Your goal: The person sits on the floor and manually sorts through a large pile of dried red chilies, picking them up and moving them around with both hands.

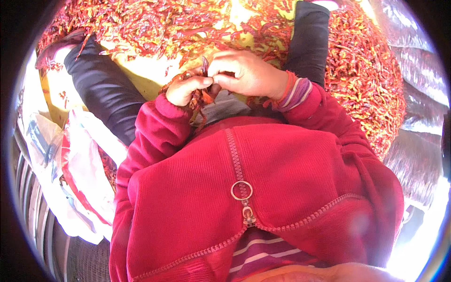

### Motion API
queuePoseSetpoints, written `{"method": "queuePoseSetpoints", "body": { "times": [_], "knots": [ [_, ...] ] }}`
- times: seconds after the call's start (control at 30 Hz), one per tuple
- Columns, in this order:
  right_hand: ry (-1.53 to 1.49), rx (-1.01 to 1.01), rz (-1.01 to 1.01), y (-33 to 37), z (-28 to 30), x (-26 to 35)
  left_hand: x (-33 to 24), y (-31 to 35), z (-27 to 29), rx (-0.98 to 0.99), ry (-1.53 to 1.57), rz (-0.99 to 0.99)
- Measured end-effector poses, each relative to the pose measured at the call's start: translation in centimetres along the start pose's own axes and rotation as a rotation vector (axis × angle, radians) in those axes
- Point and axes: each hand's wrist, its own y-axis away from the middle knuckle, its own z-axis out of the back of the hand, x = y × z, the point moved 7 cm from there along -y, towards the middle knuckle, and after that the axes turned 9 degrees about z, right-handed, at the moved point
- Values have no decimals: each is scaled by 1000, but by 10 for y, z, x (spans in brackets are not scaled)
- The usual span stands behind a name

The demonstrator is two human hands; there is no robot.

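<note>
Left hand (181, 91) closed around bunch of shrivelled dark-red dried chilli peppers (198, 103), thumb pressed on top. Right hand (250, 73) held against left thumb, thumb and forefinger pinched on bunch; exact pepper gripped cannot be told. Bunch held between dark-trousered legs (105, 84). Loose bright-red dried peppers (366, 70) heaped at right, strewn far across yellow sheet (150, 69). White-and-red plastic bag (82, 164) seen near left.
</note>
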Motion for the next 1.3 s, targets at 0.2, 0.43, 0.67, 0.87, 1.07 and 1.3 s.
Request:
{"method": "queuePoseSetpoints", "body": {
  "times": [0.2,0.43,0.67,0.87,1.07,1.3],
  "knots": [
    [39,-22,-206,22,32,-50,6,-3,-2,56,-140,34],
    [702,-60,-657,59,65,-192,8,-11,12,-160,-72,104],
    [803,-35,-671,65,56,-196,14,-19,30,-288,16,77],
    [749,-67,-620,66,55,-176,18,-16,22,-235,27,77],
    [249,-34,-203,51,12,-80,16,-14,22,-451,-222,-1],
    [86,66,-264,31,-10,-54,27,-20,21,-369,-692,140]
  ]
}}
